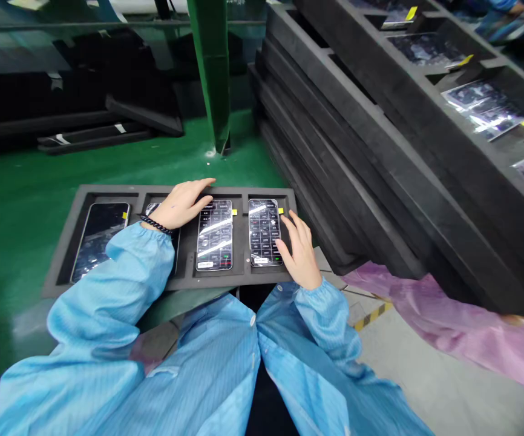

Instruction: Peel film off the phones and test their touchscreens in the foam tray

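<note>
A black foam tray [239, 278] lies in front of me with smartphones in its compartments. My left hand [178, 204], a dark braided band at its wrist, reaches over a mostly covered phone, its fingers stretched toward the top of the lit smartphone [215, 235]. At the right end, my right hand [299, 251] has its fingers apart at the right edge of another lit smartphone [264, 233]; the thumb meets its screen edge. Both screens show a grid of menu buttons, and yellow tabs stick out beside them. In the leftmost compartment is a dark-screened smartphone [101, 239].
To the right rises a tall stack of black foam trays [334, 121], its top one holding several phones. A green post [210, 72] stands behind my tray on the green table [17, 200]. More black foam pieces [98, 133] lie at the back left. Pink fabric [448, 321] shows below the stack.
</note>
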A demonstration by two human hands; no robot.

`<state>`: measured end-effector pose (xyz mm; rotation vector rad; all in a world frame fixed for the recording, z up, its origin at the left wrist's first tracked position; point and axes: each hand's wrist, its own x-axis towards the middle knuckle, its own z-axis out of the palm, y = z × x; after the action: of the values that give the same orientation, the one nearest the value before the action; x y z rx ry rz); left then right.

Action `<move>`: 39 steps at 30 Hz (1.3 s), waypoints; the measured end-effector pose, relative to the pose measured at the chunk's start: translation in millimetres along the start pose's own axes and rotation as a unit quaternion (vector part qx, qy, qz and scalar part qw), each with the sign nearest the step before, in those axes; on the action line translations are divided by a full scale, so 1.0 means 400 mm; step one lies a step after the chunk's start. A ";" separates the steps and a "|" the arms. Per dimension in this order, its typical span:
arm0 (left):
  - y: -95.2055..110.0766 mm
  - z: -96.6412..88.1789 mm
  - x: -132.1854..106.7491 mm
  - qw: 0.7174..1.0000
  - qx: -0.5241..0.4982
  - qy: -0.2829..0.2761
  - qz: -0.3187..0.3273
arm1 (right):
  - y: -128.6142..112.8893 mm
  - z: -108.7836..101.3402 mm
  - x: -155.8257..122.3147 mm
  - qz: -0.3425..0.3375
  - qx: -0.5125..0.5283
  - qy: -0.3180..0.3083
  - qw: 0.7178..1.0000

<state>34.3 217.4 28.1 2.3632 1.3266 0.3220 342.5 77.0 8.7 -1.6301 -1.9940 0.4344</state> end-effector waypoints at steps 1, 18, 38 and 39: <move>-0.003 0.003 0.001 1.000 0.003 0.001 0.004 | 0.001 0.000 0.002 -0.001 -0.005 0.000 1.000; -0.004 0.019 0.003 0.999 0.036 -0.004 0.023 | -0.006 0.015 0.101 -0.026 -0.070 -0.023 0.997; 0.064 -0.005 -0.090 0.995 0.021 0.090 -0.029 | -0.020 -0.002 0.054 0.006 -0.014 -0.025 1.000; 0.073 -0.005 -0.118 0.994 0.023 0.101 -0.034 | -0.027 -0.002 0.038 0.005 -0.018 -0.029 0.999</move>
<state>31.0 164.0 43.4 2.3676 1.5161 0.5286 332.3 89.5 18.3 -1.6687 -2.0483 0.4570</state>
